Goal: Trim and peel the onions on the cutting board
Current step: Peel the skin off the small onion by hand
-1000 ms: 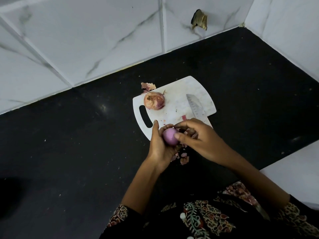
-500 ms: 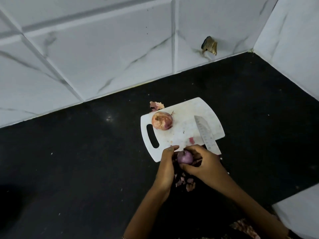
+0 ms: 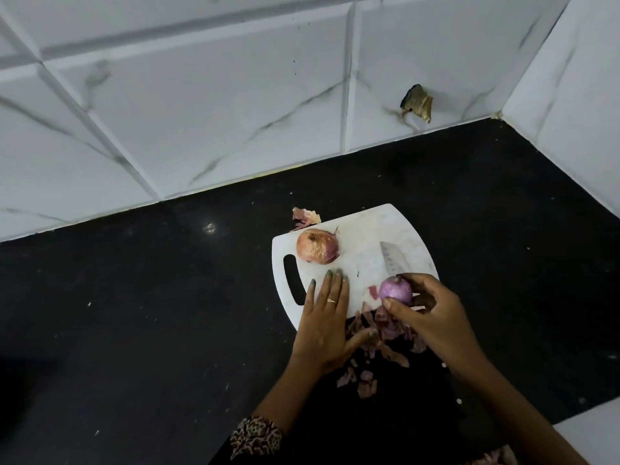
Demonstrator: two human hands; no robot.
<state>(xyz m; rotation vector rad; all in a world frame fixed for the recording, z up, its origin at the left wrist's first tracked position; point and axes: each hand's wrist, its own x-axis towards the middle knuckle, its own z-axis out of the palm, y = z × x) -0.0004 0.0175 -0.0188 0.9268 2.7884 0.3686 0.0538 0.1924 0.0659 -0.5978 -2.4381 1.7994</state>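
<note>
Onions on white board (image 3: 402,229), black counter (image 3: 134,313): right hand (image 3: 432,317) grips one, left hand (image 3: 325,317) flat.

Your cutting board (image 3: 396,229) is white, faintly stained. Far onion (image 3: 317,246): tan-pink papery skin. Onion (image 3: 396,290) in your right hand (image 3: 432,317): glossy purple. Peel scraps (image 3: 385,330) are pinkish-purple. Counter (image 3: 167,297): black, pale-flecked. Wall tiles (image 3: 201,112): white with grey marble veins. Your sleeve (image 3: 256,436) shows a brown paisley-like print.
</note>
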